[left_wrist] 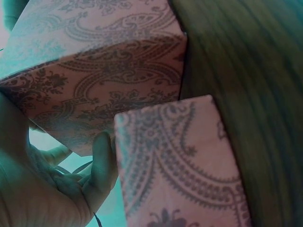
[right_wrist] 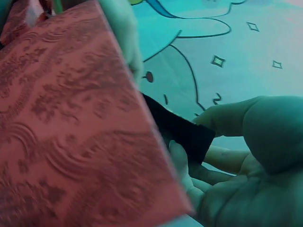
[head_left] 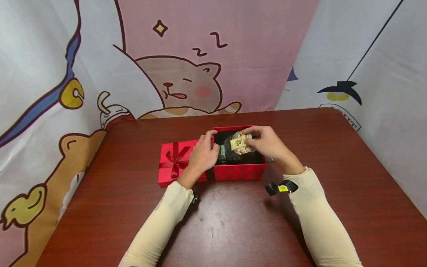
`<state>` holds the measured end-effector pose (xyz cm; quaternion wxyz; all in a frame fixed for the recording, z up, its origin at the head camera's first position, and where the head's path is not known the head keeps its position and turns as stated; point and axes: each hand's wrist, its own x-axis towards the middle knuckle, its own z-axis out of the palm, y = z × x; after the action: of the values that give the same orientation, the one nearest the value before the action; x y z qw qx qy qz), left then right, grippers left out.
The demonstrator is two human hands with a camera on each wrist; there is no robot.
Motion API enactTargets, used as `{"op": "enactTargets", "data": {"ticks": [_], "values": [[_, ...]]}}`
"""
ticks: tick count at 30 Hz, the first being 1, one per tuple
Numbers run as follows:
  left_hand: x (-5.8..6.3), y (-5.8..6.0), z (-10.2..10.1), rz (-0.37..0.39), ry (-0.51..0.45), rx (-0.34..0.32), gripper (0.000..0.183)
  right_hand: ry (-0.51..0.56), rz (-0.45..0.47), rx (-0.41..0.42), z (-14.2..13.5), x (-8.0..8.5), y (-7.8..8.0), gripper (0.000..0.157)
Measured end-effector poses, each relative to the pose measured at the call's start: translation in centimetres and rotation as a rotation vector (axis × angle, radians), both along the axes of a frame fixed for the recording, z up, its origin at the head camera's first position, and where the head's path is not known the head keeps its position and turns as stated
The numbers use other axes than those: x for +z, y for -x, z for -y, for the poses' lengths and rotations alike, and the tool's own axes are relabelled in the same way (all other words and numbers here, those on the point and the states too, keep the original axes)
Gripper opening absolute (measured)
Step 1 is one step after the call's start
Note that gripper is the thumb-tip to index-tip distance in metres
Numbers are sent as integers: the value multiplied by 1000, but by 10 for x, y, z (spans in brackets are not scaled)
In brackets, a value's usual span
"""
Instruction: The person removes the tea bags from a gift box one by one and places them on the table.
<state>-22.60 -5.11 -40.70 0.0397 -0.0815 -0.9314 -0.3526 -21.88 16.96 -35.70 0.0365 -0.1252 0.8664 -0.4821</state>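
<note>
A red gift box [head_left: 238,172] stands uncovered on the table, its inside dark. My left hand [head_left: 204,154] grips the box's left rim, with a finger and the thumb at the edge. Inside the box lies a black packet [head_left: 227,146] with a yellow label, a picture print and a small green patch. Its right end is pinched between the thumb and fingers of my right hand [head_left: 267,142]. In the right wrist view, the dark end of the packet [right_wrist: 189,137] shows above the box wall, between the fingers.
The red lid [head_left: 166,171] with a ribbon bow lies left of the box, close against it. A brown wooden table [head_left: 213,226] lies beneath. Behind it hangs a cartoon-printed cloth [head_left: 260,55].
</note>
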Motion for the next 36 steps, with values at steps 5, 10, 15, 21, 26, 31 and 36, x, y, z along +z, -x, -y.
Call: {"op": "enactTargets", "data": {"ticks": [5,10,15,21,26,31,36], "values": [[1,0,-1,7,2,-3,48,34,28,-13,-15,11,-9,31],[1,-1,1,5,-10,-1,48,31,30,-21,-26,18,-15,33],[0,-1,0,8,-6,3,48,55,40,-30,-40,20,-17,36],[1,-1,-1,6,-2,3,48,77,37,-84,-66,20,-21,38],[2,-1,-2,9,2,8,47,96,52,-120,-86,18,-23,41],[0,-1,-2,12,-3,6,48,76,61,-168,-104,13,-22,43],[1,0,-2,0,6,13,48,86,73,-217,-117,7,-20,42]]}}
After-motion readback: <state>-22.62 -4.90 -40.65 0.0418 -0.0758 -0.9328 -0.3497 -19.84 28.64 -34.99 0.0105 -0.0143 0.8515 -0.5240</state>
